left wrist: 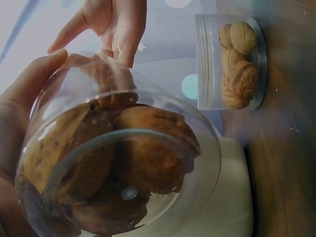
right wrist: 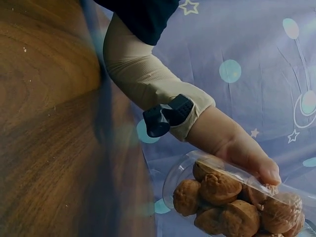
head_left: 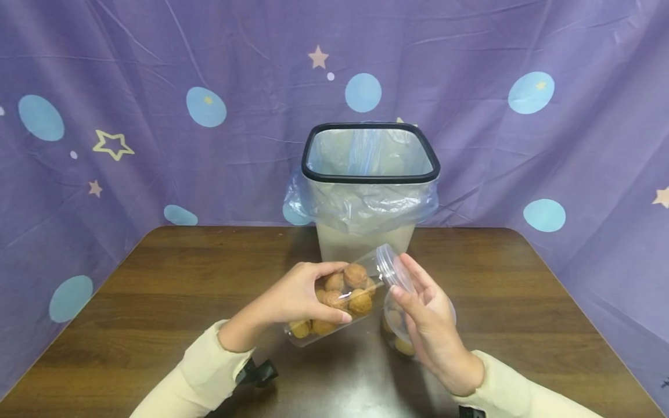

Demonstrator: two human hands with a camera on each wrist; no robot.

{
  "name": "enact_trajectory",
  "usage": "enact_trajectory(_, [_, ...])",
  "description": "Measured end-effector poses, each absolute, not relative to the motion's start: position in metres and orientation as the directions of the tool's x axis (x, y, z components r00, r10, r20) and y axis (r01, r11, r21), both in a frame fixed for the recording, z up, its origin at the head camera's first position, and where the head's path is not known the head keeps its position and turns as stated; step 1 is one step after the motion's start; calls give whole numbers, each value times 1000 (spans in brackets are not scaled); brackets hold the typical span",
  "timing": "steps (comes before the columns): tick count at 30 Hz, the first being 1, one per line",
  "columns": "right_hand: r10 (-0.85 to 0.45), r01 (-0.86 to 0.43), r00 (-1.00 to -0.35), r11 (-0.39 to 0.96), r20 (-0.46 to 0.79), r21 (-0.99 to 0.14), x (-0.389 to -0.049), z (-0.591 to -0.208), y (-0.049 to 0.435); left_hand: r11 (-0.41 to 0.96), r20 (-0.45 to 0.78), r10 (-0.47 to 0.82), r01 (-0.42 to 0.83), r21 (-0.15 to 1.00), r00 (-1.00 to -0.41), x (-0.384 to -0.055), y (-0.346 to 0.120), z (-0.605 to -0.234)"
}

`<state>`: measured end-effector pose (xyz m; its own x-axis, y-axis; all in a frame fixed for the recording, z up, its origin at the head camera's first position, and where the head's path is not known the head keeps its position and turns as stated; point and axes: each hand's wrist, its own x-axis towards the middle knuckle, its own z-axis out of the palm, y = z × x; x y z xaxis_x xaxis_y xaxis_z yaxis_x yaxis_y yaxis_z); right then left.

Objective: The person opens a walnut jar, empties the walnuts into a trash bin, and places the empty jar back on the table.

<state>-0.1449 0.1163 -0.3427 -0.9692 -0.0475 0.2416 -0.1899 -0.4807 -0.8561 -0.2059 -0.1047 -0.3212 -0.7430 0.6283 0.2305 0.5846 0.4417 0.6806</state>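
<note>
My left hand [head_left: 295, 296] grips a clear plastic jar [head_left: 370, 266] from its side, thumb in front. Several walnuts [head_left: 359, 301] lie in the jar, which is tilted with its mouth up to the right. At that upper end, the thumb and fingers of my right hand [head_left: 434, 325] hold the ridged clear lid [head_left: 388, 264], which is on or against the mouth. A second clear jar [head_left: 399, 342] with walnuts stands on the table, partly behind the right hand; the left wrist view shows it upright, its walnuts [left wrist: 239, 74] visible through the wall.
Behind the hands stands a pale bin [head_left: 366, 241] with a black rim [head_left: 371, 179] and a bluish plastic liner [head_left: 360, 206] folded over its outside. The brown wooden table [head_left: 183, 273] meets a purple patterned curtain [head_left: 251, 157] at the back and sides.
</note>
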Motion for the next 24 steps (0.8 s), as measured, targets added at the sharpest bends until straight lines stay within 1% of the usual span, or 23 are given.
enact_trajectory(7, [-68, -216, -956, -489, 284, -845, -146, -343, 117, 422, 233, 642, 590, 688, -730, -204, -104, -319])
enact_trajectory(16, [-116, -232, -935, -509, 334, -829, -154, -348, 122, 421, 215, 644, 575, 701, -734, -203, -106, -319])
enact_trajectory(24, [-196, -283, -887, -487, 419, -826, -160, -353, 133, 397, 190, 660, 551, 734, -727, -202, -107, -318])
